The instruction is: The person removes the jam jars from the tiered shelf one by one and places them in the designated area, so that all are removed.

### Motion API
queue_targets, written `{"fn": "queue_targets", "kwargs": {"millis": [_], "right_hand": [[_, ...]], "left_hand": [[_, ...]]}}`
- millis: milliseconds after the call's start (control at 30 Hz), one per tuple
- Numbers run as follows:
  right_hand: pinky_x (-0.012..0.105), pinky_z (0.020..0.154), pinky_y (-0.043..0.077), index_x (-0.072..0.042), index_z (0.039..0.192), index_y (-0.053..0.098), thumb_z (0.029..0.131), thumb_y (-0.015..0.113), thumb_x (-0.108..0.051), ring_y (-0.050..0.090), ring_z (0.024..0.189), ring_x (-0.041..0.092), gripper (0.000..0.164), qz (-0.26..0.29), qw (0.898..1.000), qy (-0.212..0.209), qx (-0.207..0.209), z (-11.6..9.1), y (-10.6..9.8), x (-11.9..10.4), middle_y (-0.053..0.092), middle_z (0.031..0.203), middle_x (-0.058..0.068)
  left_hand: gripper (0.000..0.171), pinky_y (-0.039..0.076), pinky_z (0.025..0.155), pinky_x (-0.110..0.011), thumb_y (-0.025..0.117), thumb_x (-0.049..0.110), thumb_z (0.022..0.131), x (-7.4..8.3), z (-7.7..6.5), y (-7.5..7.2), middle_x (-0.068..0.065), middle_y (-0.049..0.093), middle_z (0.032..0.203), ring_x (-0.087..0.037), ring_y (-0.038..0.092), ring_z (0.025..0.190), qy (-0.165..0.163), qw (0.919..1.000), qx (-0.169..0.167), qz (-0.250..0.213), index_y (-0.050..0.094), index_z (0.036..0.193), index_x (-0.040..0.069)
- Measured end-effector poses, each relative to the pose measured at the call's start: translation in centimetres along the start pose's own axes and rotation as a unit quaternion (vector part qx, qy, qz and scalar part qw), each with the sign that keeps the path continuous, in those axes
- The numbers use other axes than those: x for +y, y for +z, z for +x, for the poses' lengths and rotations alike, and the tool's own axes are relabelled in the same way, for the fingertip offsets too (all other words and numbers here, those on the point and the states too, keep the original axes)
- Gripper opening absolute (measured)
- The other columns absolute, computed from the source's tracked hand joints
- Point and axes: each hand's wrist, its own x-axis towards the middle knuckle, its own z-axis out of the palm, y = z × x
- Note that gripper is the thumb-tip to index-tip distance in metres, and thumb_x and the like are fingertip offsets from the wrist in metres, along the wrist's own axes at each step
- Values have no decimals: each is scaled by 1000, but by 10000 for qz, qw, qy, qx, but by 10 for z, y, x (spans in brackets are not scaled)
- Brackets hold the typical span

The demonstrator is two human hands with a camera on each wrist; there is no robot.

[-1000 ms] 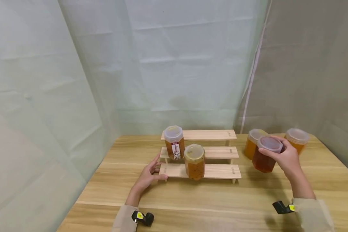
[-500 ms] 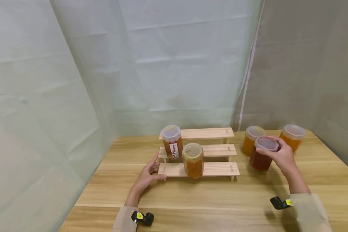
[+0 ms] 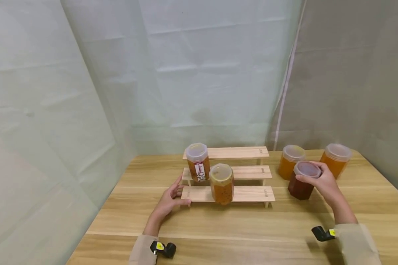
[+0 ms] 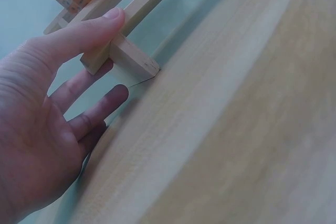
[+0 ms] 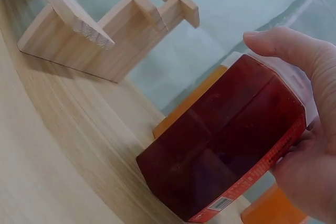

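My right hand (image 3: 322,184) grips a dark red jar (image 3: 302,186) by its lidded upper part, at the right of the table. In the right wrist view the jar (image 5: 220,140) shows a red label with a barcode, its base right at the tabletop. At the left end of a three-step wooden display rack (image 3: 252,194), my left hand (image 3: 167,200) holds the frame, thumb on the front plank (image 4: 142,3) and fingertips behind it. A labelled amber jar (image 3: 199,165) stands on the middle step. Another jar with dark specks (image 3: 223,187) stands on the lowest step.
Two orange jars with pale lids stand behind and beside my right hand, the left one (image 3: 287,165) and the right one (image 3: 335,162). Pale cloth (image 3: 202,92) hangs behind the wooden table (image 3: 219,232).
My right hand has lowered the dark red jar slightly and brought it a little nearer. My left hand keeps its place on the rack; the head view has shifted slightly.
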Motion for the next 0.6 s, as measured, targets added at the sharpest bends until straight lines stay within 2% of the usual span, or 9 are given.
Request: {"fn": "queue_targets", "kwargs": {"millis": [133,233,433,500,600], "right_hand": [[6,76,41,-22,122,43,86,74,-24,46,91,-12,48,164,9999,-46,18,-1,-2,2,44,110,-15],[6,76,41,-23,122,42,87,74,-24,46,91,-11,48,168,9998,-47,42,0,-3,1,45,113,-11],[4,73,40,3,134,34,87,73,-25,42,89,-14,67,-104,9999,-37,-21,0,-3,0,42,129,18],[3,73,40,7,137,31,88,73,-25,41,88,-17,72,-187,9998,-85,-56,0,-4,-1,41,131,23],[2,72,40,7,141,30,90,71,-27,41,91,-16,74,-315,9993,-162,-154,1,-7,-6,40,135,25]], "left_hand": [[102,46,95,-29,81,9,78,1,1,1,-22,53,141,-25,63,111,-71,10000,50,0,19,157,25],[102,46,96,-30,81,9,78,1,2,2,-22,52,142,-26,62,113,-60,10000,18,8,19,157,26],[102,46,96,-30,80,9,79,1,1,1,-23,52,142,-28,63,113,-62,10000,-47,10,18,157,27],[101,46,96,-30,81,10,79,1,0,1,-23,52,142,-28,63,113,-62,10000,-28,4,19,157,26],[101,47,95,-30,81,11,79,1,0,0,-23,52,142,-28,62,113,-44,10000,-22,6,19,157,25]]}}
